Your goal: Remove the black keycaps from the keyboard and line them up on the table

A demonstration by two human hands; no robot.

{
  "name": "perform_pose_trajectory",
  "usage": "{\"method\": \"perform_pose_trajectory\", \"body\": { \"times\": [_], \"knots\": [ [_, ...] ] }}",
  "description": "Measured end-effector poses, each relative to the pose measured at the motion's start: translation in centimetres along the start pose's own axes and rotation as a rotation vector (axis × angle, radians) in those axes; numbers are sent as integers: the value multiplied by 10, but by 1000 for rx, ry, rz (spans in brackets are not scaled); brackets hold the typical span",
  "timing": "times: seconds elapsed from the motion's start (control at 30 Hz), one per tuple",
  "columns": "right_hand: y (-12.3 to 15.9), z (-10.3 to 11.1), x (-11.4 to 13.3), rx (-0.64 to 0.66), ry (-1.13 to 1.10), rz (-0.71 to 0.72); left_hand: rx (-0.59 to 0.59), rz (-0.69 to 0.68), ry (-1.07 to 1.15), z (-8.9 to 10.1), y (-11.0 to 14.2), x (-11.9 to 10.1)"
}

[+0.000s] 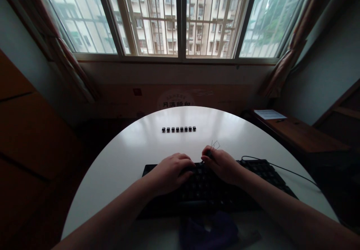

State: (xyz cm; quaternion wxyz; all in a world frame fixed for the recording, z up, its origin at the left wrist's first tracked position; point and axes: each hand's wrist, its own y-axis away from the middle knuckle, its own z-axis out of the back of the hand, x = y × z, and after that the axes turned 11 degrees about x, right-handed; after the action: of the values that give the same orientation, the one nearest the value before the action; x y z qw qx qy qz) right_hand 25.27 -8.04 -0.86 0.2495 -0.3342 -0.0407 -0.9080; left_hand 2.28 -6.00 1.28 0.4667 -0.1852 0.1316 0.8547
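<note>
A black keyboard lies on the white table under both hands. My left hand rests on its upper left part, fingers curved over the keys and the thumb apart from them, with no object seen in it. Closed round the dark handle of a wire keycap puller is my right hand, at the keyboard's back edge. The puller's thin wire loops stick up beyond the fingers. What its lower end touches is hidden. Farther back, several black keycaps stand in a row.
The round white table has a curved far edge. A black cable runs off the keyboard to the right. A purple cloth-like thing lies near me. To the right, paper lies on a brown wooden surface.
</note>
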Motion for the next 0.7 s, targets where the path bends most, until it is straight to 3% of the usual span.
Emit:
{"method": "perform_pose_trajectory", "body": {
  "times": [0.2,0.4,0.63,0.7],
  "knots": [
    [1,-10,6,-54,110,25,3,9,4,0,0,0],
    [1,-16,6,-196,-41,-9,4,25,9,-1,0,1],
    [4,-16,4,-214,-194,-31,13,30,9,1,0,0],
    [3,-16,2,-285,-289,-43,14,28,11,1,0,0]
  ]
}}
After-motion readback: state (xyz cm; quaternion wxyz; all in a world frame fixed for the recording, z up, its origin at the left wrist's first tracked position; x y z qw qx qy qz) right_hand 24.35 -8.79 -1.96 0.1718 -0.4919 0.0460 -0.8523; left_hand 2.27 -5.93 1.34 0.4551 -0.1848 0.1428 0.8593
